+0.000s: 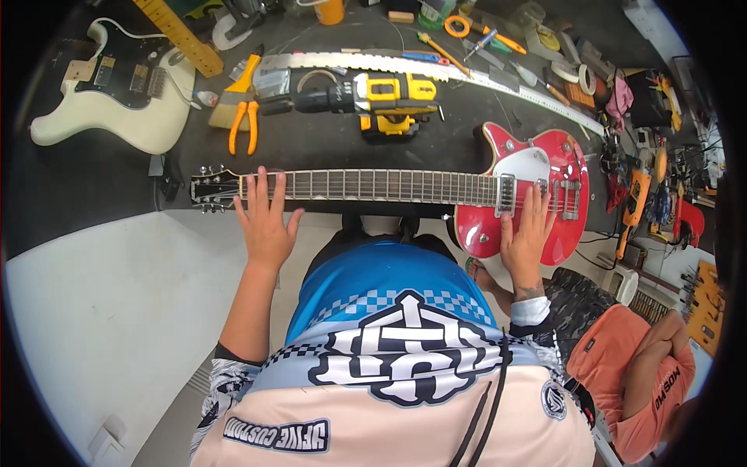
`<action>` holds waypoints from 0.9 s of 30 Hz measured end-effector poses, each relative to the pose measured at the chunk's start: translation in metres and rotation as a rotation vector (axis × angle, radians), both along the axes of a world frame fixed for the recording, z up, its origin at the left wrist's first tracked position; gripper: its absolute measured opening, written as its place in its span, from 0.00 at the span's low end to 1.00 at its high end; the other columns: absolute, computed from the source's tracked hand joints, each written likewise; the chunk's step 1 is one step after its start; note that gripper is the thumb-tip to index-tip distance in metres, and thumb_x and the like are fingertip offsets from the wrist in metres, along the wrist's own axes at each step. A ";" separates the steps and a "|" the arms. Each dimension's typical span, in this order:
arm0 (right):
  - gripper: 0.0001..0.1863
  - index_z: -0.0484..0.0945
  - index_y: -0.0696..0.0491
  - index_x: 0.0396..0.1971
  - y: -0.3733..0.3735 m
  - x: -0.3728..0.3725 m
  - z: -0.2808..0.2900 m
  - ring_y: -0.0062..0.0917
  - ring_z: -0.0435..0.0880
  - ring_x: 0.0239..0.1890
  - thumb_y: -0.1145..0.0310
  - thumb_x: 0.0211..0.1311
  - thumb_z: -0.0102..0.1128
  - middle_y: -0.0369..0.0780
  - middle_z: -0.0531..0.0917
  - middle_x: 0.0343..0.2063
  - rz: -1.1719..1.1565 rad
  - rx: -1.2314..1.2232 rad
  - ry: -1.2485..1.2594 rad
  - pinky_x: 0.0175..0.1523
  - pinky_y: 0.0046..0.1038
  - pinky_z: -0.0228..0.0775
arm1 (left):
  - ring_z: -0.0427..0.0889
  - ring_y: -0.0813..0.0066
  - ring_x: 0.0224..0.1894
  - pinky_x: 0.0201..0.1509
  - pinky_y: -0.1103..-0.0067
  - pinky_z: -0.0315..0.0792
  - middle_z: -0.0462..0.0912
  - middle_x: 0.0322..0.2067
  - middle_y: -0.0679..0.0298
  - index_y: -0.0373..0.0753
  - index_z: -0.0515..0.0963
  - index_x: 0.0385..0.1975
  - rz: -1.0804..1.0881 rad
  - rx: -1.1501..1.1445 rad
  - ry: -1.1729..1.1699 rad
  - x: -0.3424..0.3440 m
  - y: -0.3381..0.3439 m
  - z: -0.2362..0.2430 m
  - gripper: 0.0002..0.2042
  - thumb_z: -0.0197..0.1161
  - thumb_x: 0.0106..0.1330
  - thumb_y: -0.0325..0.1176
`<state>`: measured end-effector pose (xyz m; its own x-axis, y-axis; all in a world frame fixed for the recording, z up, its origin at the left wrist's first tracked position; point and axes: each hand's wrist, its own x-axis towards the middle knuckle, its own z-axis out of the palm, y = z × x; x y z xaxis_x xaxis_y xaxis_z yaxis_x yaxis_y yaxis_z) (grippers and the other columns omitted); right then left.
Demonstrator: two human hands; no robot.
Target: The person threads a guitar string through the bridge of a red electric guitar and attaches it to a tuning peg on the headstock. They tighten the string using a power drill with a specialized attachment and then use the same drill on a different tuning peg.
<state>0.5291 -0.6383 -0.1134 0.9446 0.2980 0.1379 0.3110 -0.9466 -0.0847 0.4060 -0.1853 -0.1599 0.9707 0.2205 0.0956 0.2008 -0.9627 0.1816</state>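
Observation:
A red electric guitar (566, 159) lies face up along the near edge of the dark workbench, its neck pointing left and its body at the right. My left hand (267, 222) rests with spread fingers over the low frets, beside the black headstock (212, 188). My right hand (529, 240) lies on the guitar's body, its outstretched fingers over the strings by the pickups. Neither hand grips anything. Behind the neck sits a yellow and black cordless drill (393, 93), lying on its side, with orange-handled pliers (243, 127) to its left.
A cream electric guitar body (109, 109) lies at the far left, near a loose maple neck (180, 37). A long white straightedge (529, 92) crosses the bench behind the drill. Tools and tape rolls crowd the right side. Another person in an orange shirt (615, 350) sits at my right, arms folded.

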 end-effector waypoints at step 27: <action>0.15 0.87 0.57 0.43 0.127 0.260 -0.005 0.37 0.89 0.34 0.63 0.64 0.64 0.49 0.89 0.36 0.057 0.445 0.537 0.46 0.33 0.79 | 0.45 0.39 0.78 0.75 0.43 0.41 0.50 0.76 0.46 0.46 0.64 0.72 0.095 -0.156 0.083 0.000 0.001 0.019 0.35 0.68 0.64 0.38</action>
<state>0.7889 -0.5111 -0.1188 0.9008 0.3723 -0.2234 0.1653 -0.7699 -0.6165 0.4065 -0.1845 -0.1407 0.9480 0.3173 -0.0267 0.3099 -0.9002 0.3060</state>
